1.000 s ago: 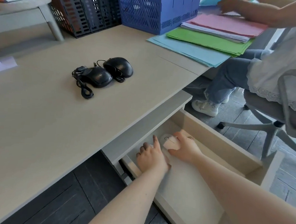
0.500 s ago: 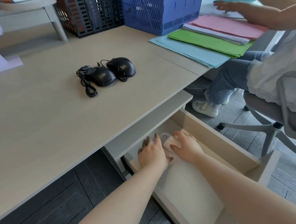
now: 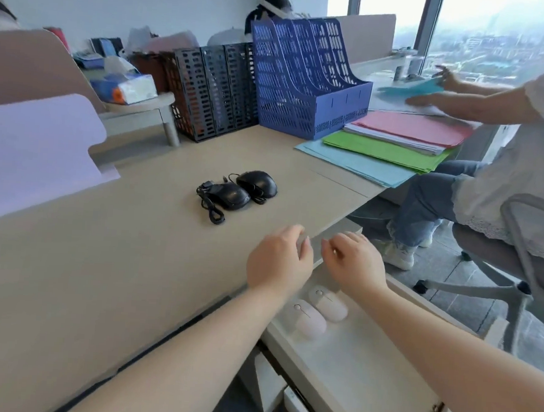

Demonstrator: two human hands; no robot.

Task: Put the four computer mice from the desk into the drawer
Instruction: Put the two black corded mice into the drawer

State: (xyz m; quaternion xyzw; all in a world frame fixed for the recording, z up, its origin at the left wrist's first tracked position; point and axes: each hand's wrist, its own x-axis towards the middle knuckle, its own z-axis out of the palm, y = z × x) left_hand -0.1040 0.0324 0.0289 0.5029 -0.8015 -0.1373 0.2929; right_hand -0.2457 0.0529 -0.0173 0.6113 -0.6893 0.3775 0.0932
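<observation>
Hands: both empty, fingers loosely curled, nothing gripped. Left hand [image 3: 278, 264] hovers over desk [image 3: 98, 274] front edge; right hand [image 3: 355, 260] just beside it, over the open drawer [image 3: 365, 366].

Item 1–2: two pale pink mice [image 3: 318, 310], wireless by the look, lying side by side and touching in drawer's back part, near the desk edge. Status: stowed.

Item 3–4: two black wired mice [image 3: 243, 189] on desk top, w/ cables bunched; nearer one's cord trails toward front edge. The two sit close together, prob. touching. Well apart from drawer, ahead of both hands. Status: not yet moved.

Progress: approx. half done, 2 of 4 in. Remaining: pick up both black mice, gather cords so they don't snag, place in drawer; plenty of bare drawer floor left for them.

Other, not part of job: blue file rack [image 3: 305, 79], black file rack [image 3: 211, 89], coloured paper stacks [image 3: 394, 143], tissue pack [image 3: 124, 89]. Second person seated at right, sorting papers.
</observation>
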